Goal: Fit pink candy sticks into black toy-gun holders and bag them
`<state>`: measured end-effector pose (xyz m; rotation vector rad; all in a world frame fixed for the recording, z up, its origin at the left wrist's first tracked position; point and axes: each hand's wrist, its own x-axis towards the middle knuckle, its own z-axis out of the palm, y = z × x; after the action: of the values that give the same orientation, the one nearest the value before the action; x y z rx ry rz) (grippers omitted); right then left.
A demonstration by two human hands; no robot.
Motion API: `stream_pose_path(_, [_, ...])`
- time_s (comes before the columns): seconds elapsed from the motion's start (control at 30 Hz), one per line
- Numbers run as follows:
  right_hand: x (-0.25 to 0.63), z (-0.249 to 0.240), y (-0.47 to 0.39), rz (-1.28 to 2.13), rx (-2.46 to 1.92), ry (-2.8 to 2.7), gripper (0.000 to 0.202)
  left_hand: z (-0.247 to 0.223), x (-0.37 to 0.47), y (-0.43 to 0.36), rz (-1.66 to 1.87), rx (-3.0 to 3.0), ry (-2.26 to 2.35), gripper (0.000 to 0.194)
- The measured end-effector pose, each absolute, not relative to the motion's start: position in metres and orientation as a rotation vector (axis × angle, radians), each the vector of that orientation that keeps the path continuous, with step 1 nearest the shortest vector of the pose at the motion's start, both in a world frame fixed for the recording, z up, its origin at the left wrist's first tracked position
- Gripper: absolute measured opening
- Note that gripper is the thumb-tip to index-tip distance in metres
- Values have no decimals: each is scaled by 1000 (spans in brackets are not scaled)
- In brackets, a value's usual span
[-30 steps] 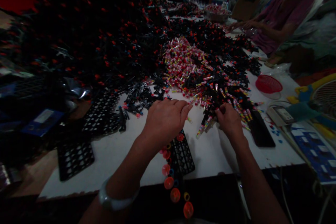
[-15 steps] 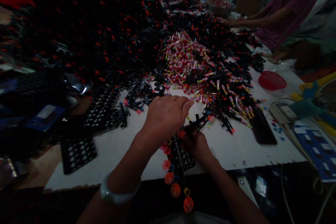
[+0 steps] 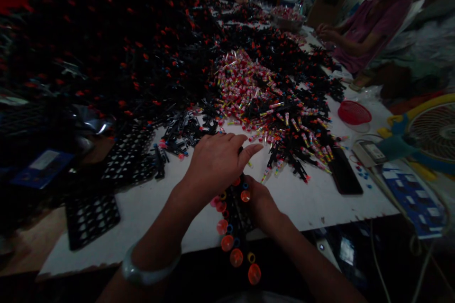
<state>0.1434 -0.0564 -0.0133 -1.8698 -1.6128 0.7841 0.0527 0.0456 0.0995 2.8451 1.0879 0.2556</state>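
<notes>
My left hand [image 3: 218, 158], palm down with the thumb out to the side, closes over black toy guns at the near middle of the table. A dark part shows between thumb and forefinger; the other fingertips are hidden. My right hand [image 3: 262, 201] grips the right side of the bunch, by a toy gun whose orange tip [image 3: 245, 196] and blue ring show; its fingers are mostly hidden. Under both hands lies a black holed tray [image 3: 245, 210]. A row of orange flared tips [image 3: 227, 243], with blue and yellow rings, runs towards me past the table edge.
Ahead is a heap of clear tubes with pink and yellow contents [image 3: 245, 80], among piles of black toy guns [image 3: 177, 128]. Holed trays [image 3: 93, 220] lie left. Right are a phone [image 3: 344, 170], red basket [image 3: 354, 112] and fan [image 3: 437, 128]. Two people sit beyond.
The toy gun that stuck out from my right hand is now in against the bunch. My left thumb has spread from the forefinger. The view has shifted slightly right.
</notes>
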Motion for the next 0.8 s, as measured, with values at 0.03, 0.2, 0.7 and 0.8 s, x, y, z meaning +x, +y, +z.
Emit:
stream_pose_path(0.03, [153,-10,-51,785,-1808,-1671,21,100,51,47,230,2850,1081,55])
stream_pose_path(0.2, [177,-3,-4,400,-2049,-1692,16,104,44,60,114,2878,992,48])
stream_pose_path(0.7, [168,-23,-44,1203,-1427,-870,20,99,41,42,322,2873,972,44])
stream_pose_path(0.8, [159,-31,-41,1134,-1400,-853,20,98,40,43,322,2877,960,43])
